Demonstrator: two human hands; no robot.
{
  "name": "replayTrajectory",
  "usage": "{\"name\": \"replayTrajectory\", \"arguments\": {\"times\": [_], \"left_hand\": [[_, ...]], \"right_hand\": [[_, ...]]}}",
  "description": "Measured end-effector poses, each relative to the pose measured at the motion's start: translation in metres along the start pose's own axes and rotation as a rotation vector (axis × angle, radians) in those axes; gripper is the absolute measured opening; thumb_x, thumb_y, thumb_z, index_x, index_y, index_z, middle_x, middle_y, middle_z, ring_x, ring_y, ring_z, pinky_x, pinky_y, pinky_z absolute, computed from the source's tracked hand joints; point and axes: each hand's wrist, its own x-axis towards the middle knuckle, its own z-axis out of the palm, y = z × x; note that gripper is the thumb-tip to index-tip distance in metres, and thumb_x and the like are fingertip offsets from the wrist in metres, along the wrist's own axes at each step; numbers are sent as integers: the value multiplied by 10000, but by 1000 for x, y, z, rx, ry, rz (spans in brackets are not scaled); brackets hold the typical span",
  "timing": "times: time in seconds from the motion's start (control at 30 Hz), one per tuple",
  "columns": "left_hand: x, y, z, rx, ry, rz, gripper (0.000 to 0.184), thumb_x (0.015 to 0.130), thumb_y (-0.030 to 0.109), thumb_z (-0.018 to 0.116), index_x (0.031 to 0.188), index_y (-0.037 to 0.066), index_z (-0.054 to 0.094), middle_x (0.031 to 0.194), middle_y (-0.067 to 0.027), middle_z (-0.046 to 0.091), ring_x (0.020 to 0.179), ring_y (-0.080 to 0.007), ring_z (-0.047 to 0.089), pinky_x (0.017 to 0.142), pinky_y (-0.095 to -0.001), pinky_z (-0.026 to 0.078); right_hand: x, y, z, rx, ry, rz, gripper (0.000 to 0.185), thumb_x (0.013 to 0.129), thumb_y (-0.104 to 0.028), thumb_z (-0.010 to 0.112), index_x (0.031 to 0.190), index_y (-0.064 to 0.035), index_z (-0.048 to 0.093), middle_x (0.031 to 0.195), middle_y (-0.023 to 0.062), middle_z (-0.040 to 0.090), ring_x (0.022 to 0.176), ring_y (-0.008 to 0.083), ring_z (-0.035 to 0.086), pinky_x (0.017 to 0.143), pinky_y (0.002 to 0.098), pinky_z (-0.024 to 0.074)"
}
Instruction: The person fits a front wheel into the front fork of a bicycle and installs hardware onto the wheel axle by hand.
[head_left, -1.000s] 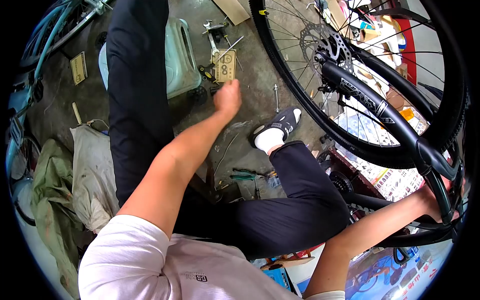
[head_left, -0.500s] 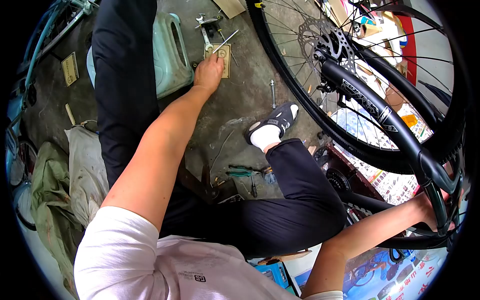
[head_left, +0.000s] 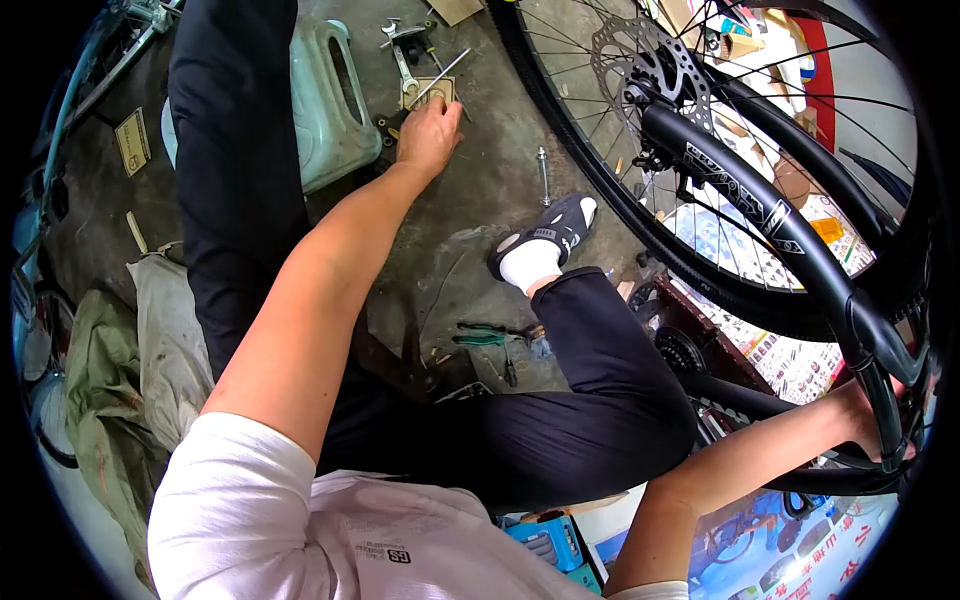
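Note:
My left hand [head_left: 430,138] reaches to the floor, with fingers curled down over the near edge of a small tan card [head_left: 429,88]; its fingertips are partly hidden. Just beyond lie an open-end wrench [head_left: 403,65] and a thin metal rod [head_left: 447,70], whose lower end crosses the card. At the far right, my right hand [head_left: 868,418] is closed around part of the black bicycle [head_left: 740,185], with most of its fingers hidden behind the tubing. The bicycle's wheel and brake disc [head_left: 650,75] stand before me.
A pale green plastic container [head_left: 325,120] sits beside my left leg. A metal axle [head_left: 544,175] lies near my shoe [head_left: 565,225]. Green-handled pliers [head_left: 480,338] are on the floor between my legs. Cloth bags [head_left: 175,340] lie at the left; printed sheets [head_left: 795,355] are under the bicycle.
My left hand has moved forward and left to the card, and its fingers now cover the card's near part. The card looks shifted and turned. My right hand stays at the bicycle.

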Motion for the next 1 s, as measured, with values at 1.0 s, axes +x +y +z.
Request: {"name": "replayTrajectory", "arguments": {"times": [1.0], "left_hand": [[-12, -6, 11, -221, -18, -190, 220, 827, -6, 612, 1026, 76, 657, 952, -168, 661, 844, -367, 668, 717, -430, 545]], "right_hand": [[-13, 9, 3, 0, -1, -30, 599, 734, -421, 716, 1090, 42, 584, 1026, 201, 608, 949, 355, 616, 800, 488, 498]]}}
